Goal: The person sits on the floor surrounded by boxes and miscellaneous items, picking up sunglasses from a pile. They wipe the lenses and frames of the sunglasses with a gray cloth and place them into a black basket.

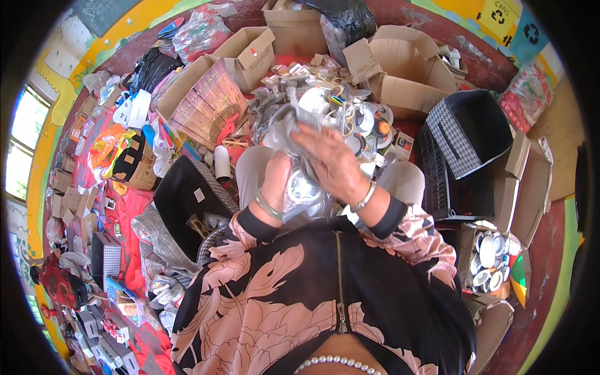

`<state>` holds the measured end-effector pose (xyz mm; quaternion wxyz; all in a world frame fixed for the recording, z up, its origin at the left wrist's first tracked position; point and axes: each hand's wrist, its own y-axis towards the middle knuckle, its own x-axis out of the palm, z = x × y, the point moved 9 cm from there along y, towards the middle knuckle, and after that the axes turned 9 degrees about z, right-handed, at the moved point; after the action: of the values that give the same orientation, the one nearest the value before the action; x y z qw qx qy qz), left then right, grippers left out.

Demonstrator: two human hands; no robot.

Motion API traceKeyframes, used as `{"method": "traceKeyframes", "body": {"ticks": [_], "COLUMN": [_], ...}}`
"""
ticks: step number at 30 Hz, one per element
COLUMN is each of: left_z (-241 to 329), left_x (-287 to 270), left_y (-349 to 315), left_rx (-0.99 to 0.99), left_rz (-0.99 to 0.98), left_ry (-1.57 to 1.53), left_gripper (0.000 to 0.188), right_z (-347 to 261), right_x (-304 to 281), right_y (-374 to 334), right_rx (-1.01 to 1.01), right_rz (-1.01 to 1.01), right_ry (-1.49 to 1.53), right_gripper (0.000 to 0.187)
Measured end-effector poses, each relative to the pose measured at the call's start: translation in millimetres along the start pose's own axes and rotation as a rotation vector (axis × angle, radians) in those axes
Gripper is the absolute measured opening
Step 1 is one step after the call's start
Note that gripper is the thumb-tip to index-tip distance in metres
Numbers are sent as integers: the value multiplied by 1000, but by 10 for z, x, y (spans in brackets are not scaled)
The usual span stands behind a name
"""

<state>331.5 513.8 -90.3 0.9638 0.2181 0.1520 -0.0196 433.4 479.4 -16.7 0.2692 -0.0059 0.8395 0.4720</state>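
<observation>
Over my lap, a crumpled grey, see-through plastic bag (282, 128) rises between my hands. My left hand (276, 181) is closed on the bag's near side, its fingertips partly hidden. My right hand (334, 164) lies across the bag from the right with its fingers stretched out and a little blurred by motion. Below them, a round, shiny white item (304, 189) shows through clear plastic between my wrists. Just beyond the hands spreads a pile of small goods (365, 128), with white round pieces, coiled cables and plastic wrappings.
Open cardboard boxes (409, 78) stand behind the pile. To the right are a black checked bin (469, 134) and a box of white discs (490, 259). At left sit a black fabric bin (190, 197), a pink transparent container (209, 109) and heaps of mixed goods on red cloth (128, 219).
</observation>
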Motion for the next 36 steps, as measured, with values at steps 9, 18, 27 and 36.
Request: {"method": "traceKeyframes", "body": {"ticks": [9, 18, 27, 36], "left_z": [67, 105, 286, -118], "left_x": [310, 237, -6, -154], "left_y": [-59, -19, 72, 224], "left_rx": [-613, -40, -300, -378], "left_rz": [-213, -85, -63, 143], "left_ry": [-1398, -441, -442, -1041], "left_gripper": [39, 24, 24, 33], "right_z": [-447, -118, 471, -454], "right_x": [98, -319, -560, 116], "right_y": [-339, 371, 555, -208], "right_rx": [-330, -287, 127, -135], "right_rz": [-151, 261, 341, -208], "right_ry": [-62, -302, 165, 232], "right_gripper": [46, 45, 43, 36]}}
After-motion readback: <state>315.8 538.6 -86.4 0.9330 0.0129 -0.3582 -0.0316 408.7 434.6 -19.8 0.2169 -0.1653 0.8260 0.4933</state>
